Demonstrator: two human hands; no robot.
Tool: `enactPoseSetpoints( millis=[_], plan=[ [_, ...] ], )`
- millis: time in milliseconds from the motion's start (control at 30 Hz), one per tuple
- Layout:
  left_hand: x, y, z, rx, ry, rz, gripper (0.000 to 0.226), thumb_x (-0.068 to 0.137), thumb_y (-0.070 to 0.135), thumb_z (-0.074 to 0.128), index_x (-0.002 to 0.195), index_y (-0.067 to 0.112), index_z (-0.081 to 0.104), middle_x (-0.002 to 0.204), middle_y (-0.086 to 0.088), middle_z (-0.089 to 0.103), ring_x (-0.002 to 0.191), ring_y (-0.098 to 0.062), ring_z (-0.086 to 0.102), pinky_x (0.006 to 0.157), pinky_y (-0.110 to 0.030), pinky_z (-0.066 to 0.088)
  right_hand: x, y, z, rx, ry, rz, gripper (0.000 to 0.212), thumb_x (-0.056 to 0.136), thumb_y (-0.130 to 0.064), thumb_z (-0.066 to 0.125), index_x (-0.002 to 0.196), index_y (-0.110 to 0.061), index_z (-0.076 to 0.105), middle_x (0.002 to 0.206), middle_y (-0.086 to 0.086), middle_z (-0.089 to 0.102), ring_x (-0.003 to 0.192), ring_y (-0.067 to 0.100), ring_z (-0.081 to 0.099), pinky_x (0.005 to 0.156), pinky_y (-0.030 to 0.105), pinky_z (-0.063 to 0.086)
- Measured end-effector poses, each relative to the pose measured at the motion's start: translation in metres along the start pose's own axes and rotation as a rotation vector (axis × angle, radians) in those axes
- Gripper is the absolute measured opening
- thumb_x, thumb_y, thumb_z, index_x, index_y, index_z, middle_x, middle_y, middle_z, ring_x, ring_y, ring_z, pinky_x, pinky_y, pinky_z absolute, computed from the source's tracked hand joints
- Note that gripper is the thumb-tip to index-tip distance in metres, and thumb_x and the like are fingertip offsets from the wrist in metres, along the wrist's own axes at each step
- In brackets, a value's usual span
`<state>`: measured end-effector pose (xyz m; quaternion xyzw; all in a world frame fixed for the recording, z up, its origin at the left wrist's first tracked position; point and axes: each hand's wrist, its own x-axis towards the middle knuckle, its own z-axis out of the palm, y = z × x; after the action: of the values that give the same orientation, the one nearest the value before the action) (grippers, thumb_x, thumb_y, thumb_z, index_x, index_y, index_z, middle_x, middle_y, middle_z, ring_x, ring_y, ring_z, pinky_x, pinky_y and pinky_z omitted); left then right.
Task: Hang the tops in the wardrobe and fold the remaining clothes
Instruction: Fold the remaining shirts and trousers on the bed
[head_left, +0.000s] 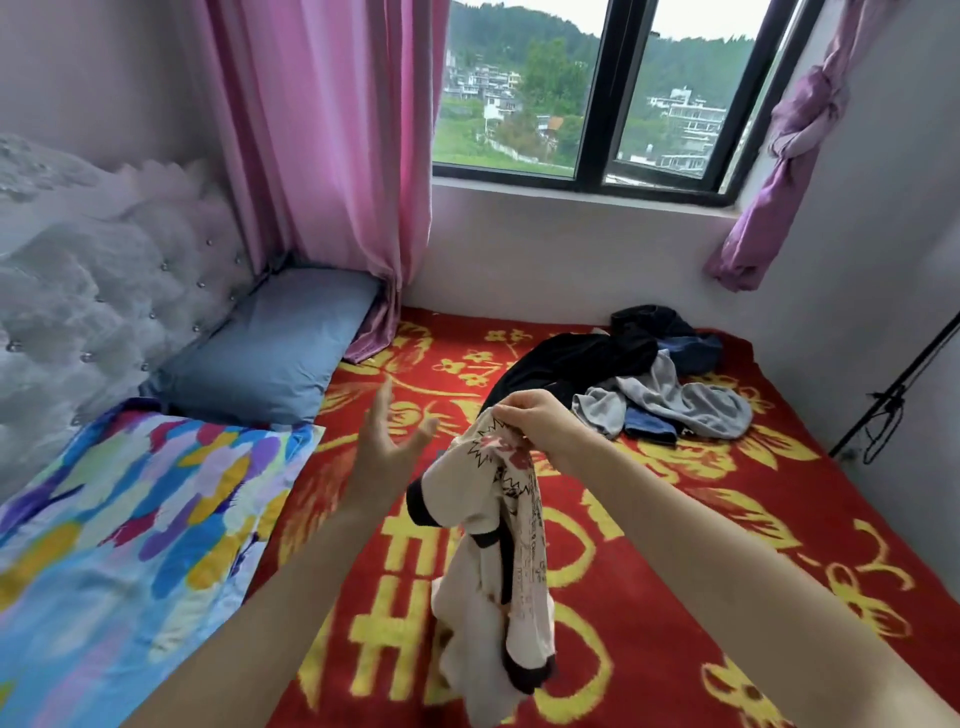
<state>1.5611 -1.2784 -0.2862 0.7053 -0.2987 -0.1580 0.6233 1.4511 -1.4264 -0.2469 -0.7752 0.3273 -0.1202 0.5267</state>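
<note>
A cream top (498, 545) with black trim and a printed red and black drawing hangs in the air above the middle of the red blanket (675, 545). Its lower folds reach down toward the near edge of the blanket. The right hand (540, 423) holds it from above, with fingers and thumb curled and pinching a bunch of cloth at the top's highest point. The left hand (387, 441) is raised above the blanket just to the left of the top. Its fingers are spread and straight, it holds nothing, and it does not touch the cloth. It is blurred.

On the far right part of the blanket lies a loose pile of clothes (649, 384), with black, grey and blue pieces heaped together.

At the blanket's left edge, a many-coloured quilt (130, 519) lies nearer the person and a blue pillow (270, 348) lies beyond it. Both lean against a pale tufted headboard (104, 291). A pink curtain (337, 156) hangs down to the blanket's far left corner. A dark-framed window (597, 93) is set in the wall beyond the blanket's far edge. A knotted purple curtain (779, 156) hangs above the far right corner.
</note>
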Motion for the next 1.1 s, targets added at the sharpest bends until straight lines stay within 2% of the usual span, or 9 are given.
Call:
enactPoseSetpoints(
  millis=[133,267,367,433,633,733,867,967,1100],
  plan=[
    [-0.021,-0.025,0.025,0.621,-0.340,0.495,0.098,0.063,0.067,0.056,0.144,0.044,0.007,0.152,0.000,0.023,0.136,-0.020,0.027,0.106,-0.045,0.032,-0.001,-0.017,-0.009,0.104,-0.056,0.011,0.021,0.094,-0.015,0.054,0.076,-0.006,0.061,0.065,0.005,0.060,0.055,0.012,0.056,0.051,0.021,0.048],
    [-0.011,-0.024,0.029,0.427,-0.158,0.698,0.053,0.077,0.028,0.055,0.129,0.024,0.046,0.098,-0.010,0.069,0.082,-0.017,0.066,0.066,-0.019,0.049,0.000,-0.019,-0.030,0.111,-0.039,-0.020,0.021,0.092,-0.012,0.057,0.071,-0.009,0.063,0.067,0.004,0.061,0.057,0.011,0.057,0.053,0.021,0.050],
    [0.000,0.008,0.019,0.365,-0.221,0.702,0.034,0.073,0.024,0.050,0.097,0.013,0.071,0.078,-0.002,0.070,0.072,0.001,0.057,0.062,-0.001,0.039,0.003,-0.001,-0.042,0.065,0.014,-0.054,0.017,0.086,-0.008,0.064,0.070,-0.013,0.065,0.070,0.003,0.061,0.063,0.011,0.056,0.060,0.022,0.047],
    [0.009,0.030,0.020,0.468,-0.277,0.704,0.041,0.068,0.035,0.044,0.078,0.008,0.074,0.065,-0.004,0.069,0.055,0.000,0.053,0.054,-0.006,0.035,0.003,0.015,-0.044,0.078,0.036,-0.069,0.016,0.083,-0.007,0.067,0.069,-0.014,0.065,0.067,0.003,0.059,0.061,0.011,0.052,0.057,0.020,0.043],
    [0.021,0.050,0.035,0.547,-0.214,0.497,0.040,0.060,0.052,0.034,0.048,0.014,0.040,0.047,0.000,0.041,0.049,-0.014,0.036,0.052,-0.031,0.028,-0.013,0.047,-0.027,0.231,0.232,-0.139,0.013,0.089,-0.005,0.058,0.078,-0.010,0.059,0.062,0.001,0.053,0.051,0.002,0.050,0.054,0.016,0.040],
    [0.019,0.059,0.038,0.328,-0.192,0.387,0.037,0.062,0.049,0.047,0.047,0.021,0.029,0.040,0.010,0.028,0.045,-0.006,0.028,0.048,-0.020,0.022,-0.032,0.063,-0.004,0.274,0.298,-0.321,0.020,0.092,-0.026,0.054,0.077,-0.015,0.051,0.064,0.003,0.050,0.056,0.014,0.046,0.057,0.029,0.039],
    [0.018,0.062,0.033,0.125,-0.154,0.222,0.036,0.065,0.037,0.058,0.048,0.006,0.048,0.044,0.010,0.042,0.046,-0.001,0.036,0.049,-0.015,0.030,-0.043,0.078,0.024,0.020,0.225,-0.520,0.045,0.078,-0.061,0.055,0.086,-0.018,0.049,0.073,-0.008,0.046,0.060,0.008,0.043,0.053,0.025,0.038],
    [0.017,0.064,0.024,0.066,-0.141,0.151,0.044,0.064,0.035,0.058,0.065,-0.009,0.061,0.061,-0.014,0.052,0.059,-0.013,0.045,0.058,-0.024,0.036,-0.041,0.069,0.032,-0.036,0.224,-0.545,0.028,0.078,-0.049,0.059,0.083,-0.021,0.057,0.076,-0.016,0.046,0.065,0.002,0.046,0.055,0.017,0.037],
    [0.020,0.061,0.001,0.147,-0.029,0.093,0.024,0.071,0.033,0.061,0.055,0.017,0.065,0.052,0.008,0.052,0.053,-0.003,0.045,0.056,-0.020,0.037,-0.035,0.040,0.023,0.163,0.246,-0.491,0.036,0.086,-0.007,0.064,0.058,-0.018,0.046,0.061,-0.010,0.042,0.054,0.002,0.039,0.053,0.013,0.030]
  ],
)
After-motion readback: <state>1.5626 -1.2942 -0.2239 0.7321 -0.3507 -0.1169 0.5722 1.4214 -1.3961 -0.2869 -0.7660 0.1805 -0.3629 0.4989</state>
